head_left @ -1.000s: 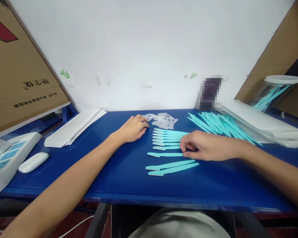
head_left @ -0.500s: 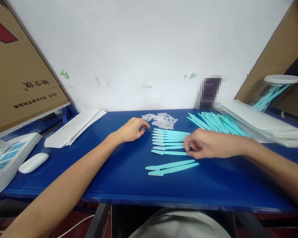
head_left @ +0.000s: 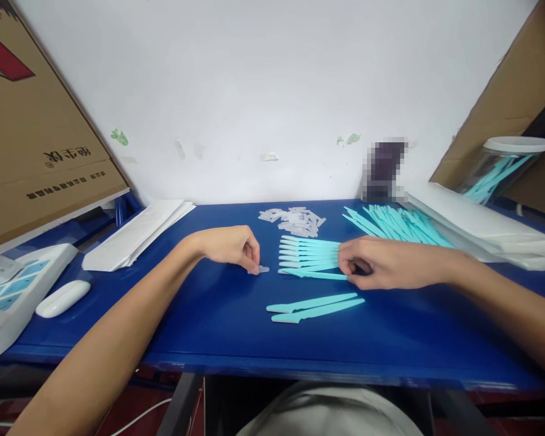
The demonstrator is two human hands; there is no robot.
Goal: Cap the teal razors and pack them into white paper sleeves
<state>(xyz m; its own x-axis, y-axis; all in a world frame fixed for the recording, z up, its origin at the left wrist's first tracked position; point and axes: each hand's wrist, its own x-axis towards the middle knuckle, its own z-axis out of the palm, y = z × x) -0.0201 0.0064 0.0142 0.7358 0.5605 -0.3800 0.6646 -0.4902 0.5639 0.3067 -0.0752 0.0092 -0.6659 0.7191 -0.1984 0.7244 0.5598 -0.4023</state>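
Pinched in my left hand is a small clear plastic cap, its tip pointing right toward the razors. My right hand grips the handle end of a turquoise eyebrow razor, whose blade end points left. Just behind that razor lies a row of several turquoise razors, side by side, their handle ends partly hidden by my right fingers. Two more razors lie nearer the table's front edge. Farther back sits a loose pile of clear caps.
A heap of turquoise razors lies at the back right, beside white packaging and a clear jar of razors. White paper sheets, a white mouse-shaped case and a cardboard box are on the left of the blue table.
My left hand has moved down from beside the cap pile, and a cap now shows in its fingertips. The razor in my right hand has shifted slightly back toward the row.
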